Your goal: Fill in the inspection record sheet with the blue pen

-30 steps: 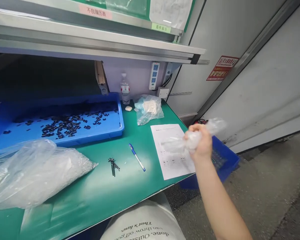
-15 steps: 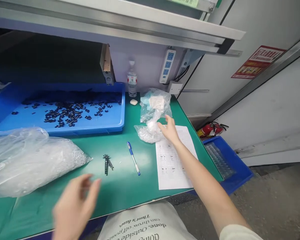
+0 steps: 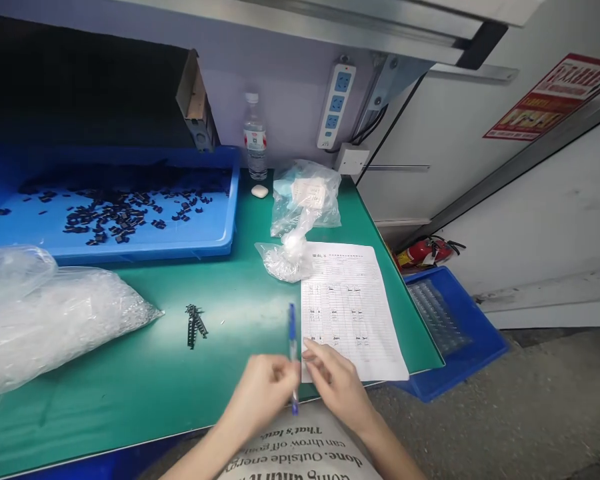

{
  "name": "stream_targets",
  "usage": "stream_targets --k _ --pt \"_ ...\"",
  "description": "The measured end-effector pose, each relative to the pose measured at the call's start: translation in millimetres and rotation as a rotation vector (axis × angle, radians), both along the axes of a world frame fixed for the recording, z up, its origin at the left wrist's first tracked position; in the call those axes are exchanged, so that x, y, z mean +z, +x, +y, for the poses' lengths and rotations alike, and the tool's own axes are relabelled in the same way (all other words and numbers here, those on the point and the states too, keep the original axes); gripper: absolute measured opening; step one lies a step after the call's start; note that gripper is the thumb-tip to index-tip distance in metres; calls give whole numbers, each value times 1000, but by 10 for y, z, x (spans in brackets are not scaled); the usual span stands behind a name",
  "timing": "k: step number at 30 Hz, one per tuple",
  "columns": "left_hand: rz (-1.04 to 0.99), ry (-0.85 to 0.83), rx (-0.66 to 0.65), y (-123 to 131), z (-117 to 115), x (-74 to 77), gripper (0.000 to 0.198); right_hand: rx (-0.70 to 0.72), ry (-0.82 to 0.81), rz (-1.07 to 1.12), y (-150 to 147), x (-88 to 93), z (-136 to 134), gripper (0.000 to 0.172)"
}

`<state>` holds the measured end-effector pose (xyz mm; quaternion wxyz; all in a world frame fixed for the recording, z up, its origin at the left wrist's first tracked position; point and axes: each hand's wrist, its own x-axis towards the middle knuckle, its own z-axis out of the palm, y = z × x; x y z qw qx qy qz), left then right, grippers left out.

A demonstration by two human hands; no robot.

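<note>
Near the front edge of the table, my left hand (image 3: 267,383) is closed in a pinch on a blue-capped pen (image 3: 293,327). The pen points away from me, and part of its clear barrel is covered by my fingers. Just right of it, my right hand (image 3: 337,383) is held over the lower left of a printed sheet (image 3: 350,293), its fingers loosely bent and apart with nothing seen in them. The sheet carries a table with handwritten entries.
A blue tray (image 3: 200,253) of small black parts stands at the back left, with a large clear bag (image 3: 70,320) before it. Small black strips (image 3: 195,327) lie mid-table. Smaller plastic bags (image 3: 285,260), a white lump (image 3: 259,192) and a water bottle (image 3: 256,143) stand behind.
My left hand has moved right and picked the pen up from the table. My right hand has drawn back from the small plastic bags toward me. The view has shifted slightly.
</note>
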<state>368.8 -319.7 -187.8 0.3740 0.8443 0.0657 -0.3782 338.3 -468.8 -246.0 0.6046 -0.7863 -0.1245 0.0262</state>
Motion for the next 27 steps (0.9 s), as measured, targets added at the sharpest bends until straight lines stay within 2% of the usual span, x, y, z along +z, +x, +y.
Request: stream_targets --k 2,3,4,5,7,8,9,11,13,15,18,20,23,25,27 --pt "121 -252 -80 -100 -140 37 44 -19 23 8 25 18 43 23" --pt "109 -336 -118 -118 -179 43 46 -57 44 39 43 28 45 13" --pt "22 -376 -141 -118 -195 39 48 -94 79 83 57 35 34 13" --pt "-146 -361 -152 -103 -189 25 47 -111 136 143 59 36 13 24" --pt "-619 -198 -198 -59 -138 -35 39 -79 313 307 21 22 -48 41" --pt "-801 -114 -265 -45 -108 -80 39 -57 411 400 -16 6 -79 46" --pt "-920 -63 -367 -44 -84 -134 41 -35 497 491 -60 -12 -106 47" --pt "-964 -50 -601 -85 -65 -256 44 -11 614 622 -154 -50 -138 42" --pt "-865 -82 -728 -163 -83 -369 41 2 664 685 -226 -74 -142 36" --pt "-722 -99 -760 -229 -120 -432 42 7 670 727 -262 -74 -129 35" --pt "-364 -203 -751 -226 -170 -384 45 -2 611 766 -248 -25 -137 36" --pt "-81 -333 -666 -160 -176 -283 42 -56 443 667 -201 33 -218 36" --pt "341 -557 -473 -42 -125 -119 45 -228 144 380 -88 145 -496 42" --pt "413 -553 -369 19 -84 -26 46 -407 204 264 -3 215 -710 39" --pt "281 -463 -360 63 -88 54 41 -558 350 238 77 253 -831 33"
